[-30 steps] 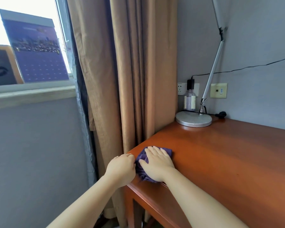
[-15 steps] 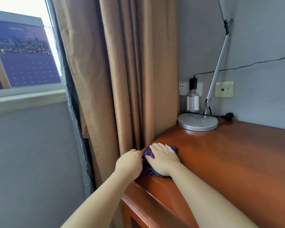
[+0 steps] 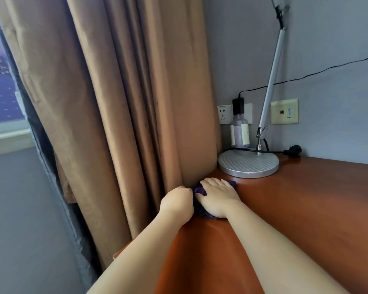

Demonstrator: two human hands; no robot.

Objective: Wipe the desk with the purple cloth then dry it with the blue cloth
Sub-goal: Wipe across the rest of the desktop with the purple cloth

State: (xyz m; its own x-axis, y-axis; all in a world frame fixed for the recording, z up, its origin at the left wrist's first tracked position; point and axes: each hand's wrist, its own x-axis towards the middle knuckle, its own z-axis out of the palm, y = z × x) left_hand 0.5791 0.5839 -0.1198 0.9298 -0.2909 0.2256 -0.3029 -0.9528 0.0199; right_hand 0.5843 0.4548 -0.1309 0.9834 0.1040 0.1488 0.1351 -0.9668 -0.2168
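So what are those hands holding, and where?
The purple cloth: the right hand presses flat on top, the left hand curls at its left edge, its grip hidden.

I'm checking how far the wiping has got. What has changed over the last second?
The right hand, flat on the purple cloth, has pushed it along the desk edge toward the lamp base, with the left hand following at the cloth's curtain side. Nothing was released; lamp and bottle stayed put.
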